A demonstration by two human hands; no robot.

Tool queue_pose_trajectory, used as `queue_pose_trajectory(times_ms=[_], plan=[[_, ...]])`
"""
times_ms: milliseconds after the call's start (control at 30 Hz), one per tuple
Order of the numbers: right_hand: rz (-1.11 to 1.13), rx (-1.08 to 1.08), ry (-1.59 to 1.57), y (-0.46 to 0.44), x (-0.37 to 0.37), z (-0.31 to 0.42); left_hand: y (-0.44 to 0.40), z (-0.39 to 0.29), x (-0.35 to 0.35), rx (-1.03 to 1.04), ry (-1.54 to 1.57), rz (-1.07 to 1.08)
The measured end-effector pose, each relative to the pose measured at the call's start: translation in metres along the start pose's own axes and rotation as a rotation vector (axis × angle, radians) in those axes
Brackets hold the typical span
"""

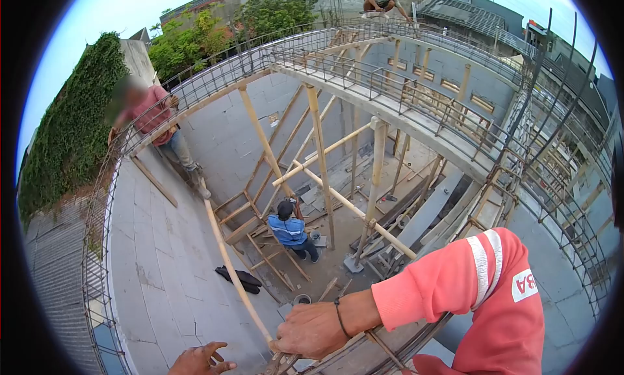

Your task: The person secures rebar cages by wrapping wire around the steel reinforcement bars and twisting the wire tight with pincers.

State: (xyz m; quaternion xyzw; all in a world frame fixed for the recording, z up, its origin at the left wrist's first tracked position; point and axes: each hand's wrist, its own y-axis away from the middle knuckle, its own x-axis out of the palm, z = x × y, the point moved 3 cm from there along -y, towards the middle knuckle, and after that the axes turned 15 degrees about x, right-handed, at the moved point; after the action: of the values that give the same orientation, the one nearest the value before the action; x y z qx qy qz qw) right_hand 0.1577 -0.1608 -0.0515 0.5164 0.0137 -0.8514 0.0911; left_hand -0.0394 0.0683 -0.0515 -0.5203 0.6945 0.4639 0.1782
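Observation:
My right hand point(318, 329), in a red sleeve point(455, 281) with pale bands and a dark cord at the wrist, is closed at the lower middle. Its fingers curl over a brownish thing at the bottom edge that I cannot make out. Just past its knuckles lies the lower end of a long bamboo pole point(229, 264). My left hand point(201, 360) is at the bottom edge, partly cut off, with fingers apart and nothing visible in them. Beside it is the grey block wall point(146, 264).
A person in blue point(287, 230) stands on the floor far below. Another person in red point(153, 115) is up on the left wall, and a third point(385, 1) crouches at the back. Rebar cages point(94, 245) line the wall tops. Bamboo props point(320, 147) stand under a concrete beam point(390, 118).

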Motion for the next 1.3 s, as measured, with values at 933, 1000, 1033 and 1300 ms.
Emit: queue_pose_trajectory(times_ms=[933,1000,1033,1300], plan=[[-0.018,-0.004,-0.048,-0.002,-0.003,0.002,-0.002,-0.004,-0.002,0.020,0.002,0.019],[-0.014,-0.010,-0.046,-0.002,-0.003,0.001,-0.001,-0.007,-0.003,0.016,0.003,0.017],[-0.007,-0.008,-0.046,-0.002,-0.003,0.001,-0.001,-0.007,-0.003,0.018,0.002,0.017],[0.035,0.022,-0.017,-0.003,-0.001,0.001,0.000,-0.006,-0.003,0.000,0.014,0.015]])
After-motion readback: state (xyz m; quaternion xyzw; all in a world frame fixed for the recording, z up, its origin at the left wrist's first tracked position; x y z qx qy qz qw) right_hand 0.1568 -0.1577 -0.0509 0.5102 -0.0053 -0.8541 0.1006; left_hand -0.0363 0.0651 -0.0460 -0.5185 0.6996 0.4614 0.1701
